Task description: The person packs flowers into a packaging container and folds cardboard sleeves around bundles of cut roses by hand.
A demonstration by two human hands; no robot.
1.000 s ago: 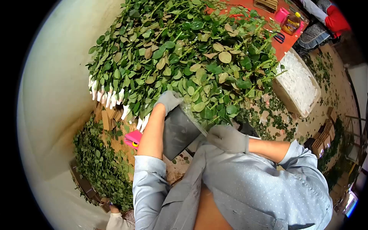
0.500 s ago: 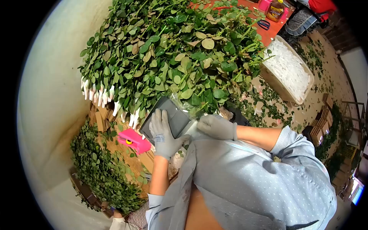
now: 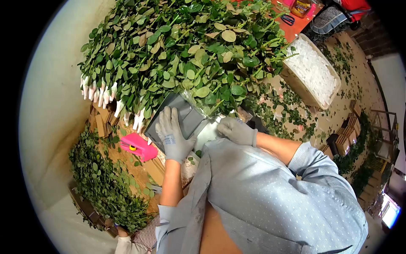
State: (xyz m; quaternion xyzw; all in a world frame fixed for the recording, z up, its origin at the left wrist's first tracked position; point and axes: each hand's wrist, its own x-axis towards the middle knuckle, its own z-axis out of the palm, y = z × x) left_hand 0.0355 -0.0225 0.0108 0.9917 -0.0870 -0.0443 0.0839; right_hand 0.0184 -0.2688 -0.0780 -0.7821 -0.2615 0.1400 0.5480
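My left hand (image 3: pixel 172 136), in a grey glove, lies flat with fingers stretched out on a dark grey sheet (image 3: pixel 189 122). Clear plastic film (image 3: pixel 195 105) shows at the sheet's upper edge, against a big heap of green leafy stems (image 3: pixel 186 63). To the right, my gloved right hand (image 3: pixel 237 130) is closed, beside a white surface (image 3: pixel 208 132) near my shirt; whatever its fingers hold is hidden. Left of my left hand sits a pink tape dispenser (image 3: pixel 138 147) with a yellow hub. White-wrapped ends (image 3: pixel 101 94) hang from the heap's left side.
A tan bin (image 3: pixel 313 72) of white strips stands at right. Dark-handled scissors (image 3: pixel 287 19) lie on the red tabletop (image 3: pixel 296 27). More leafy stems (image 3: pixel 105 182) are piled lower left, near another person's hand (image 3: pixel 122 231). Leaves litter the floor.
The whole view has shifted slightly, so things appear a little further left and up. Both hands keep nearly the same pose on and beside the grey sheet.
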